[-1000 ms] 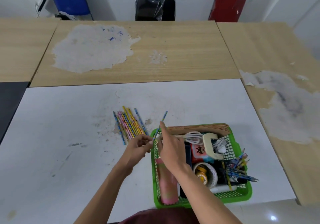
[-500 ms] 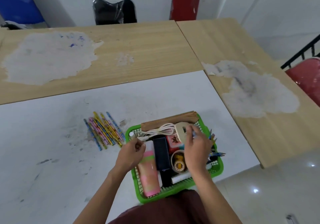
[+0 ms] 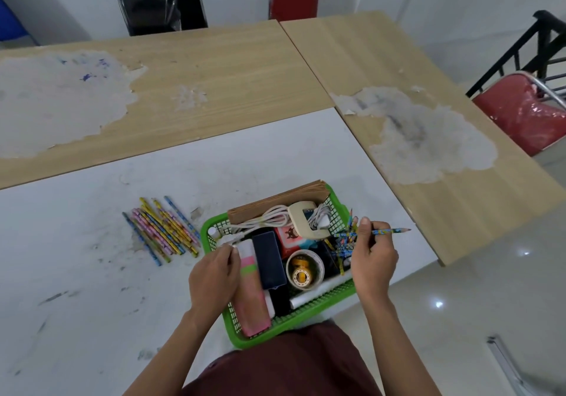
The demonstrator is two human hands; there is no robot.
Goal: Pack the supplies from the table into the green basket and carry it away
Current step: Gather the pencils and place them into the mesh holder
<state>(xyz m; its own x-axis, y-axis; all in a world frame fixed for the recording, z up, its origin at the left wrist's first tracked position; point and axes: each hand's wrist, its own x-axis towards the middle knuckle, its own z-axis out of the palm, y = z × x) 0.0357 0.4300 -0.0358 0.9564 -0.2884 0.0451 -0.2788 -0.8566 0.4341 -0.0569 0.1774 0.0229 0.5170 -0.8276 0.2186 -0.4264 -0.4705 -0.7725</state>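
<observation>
The right hand (image 3: 372, 258) pinches one pencil (image 3: 390, 230) with its fingertips. The pencil lies flat in the air, and its sharp tip points away from the hand to the right, out past the side of the basket (image 3: 309, 319). Just under the grip and a little to the left, a bunch (image 3: 344, 242) of other pencils already sits in the right side of the basket. So the step now looks like putting this pencil in with them. For that, the hand should turn the pencil so it lines up with the bunch, lower it and let go. It is long, so it could stick out over the rim. Across the basket, the left hand (image 3: 213, 276) rests on the left rim beside a pink bottle (image 3: 252, 297). Its fingers are bent, but I cannot tell if it grips the rim. Far to the left of the grip, past the basket, the loose pencils (image 3: 162, 232) lie in a row on the table (image 3: 76, 273). They need packing too, so the job is not near done, and the basket cannot be carried off yet.
</observation>
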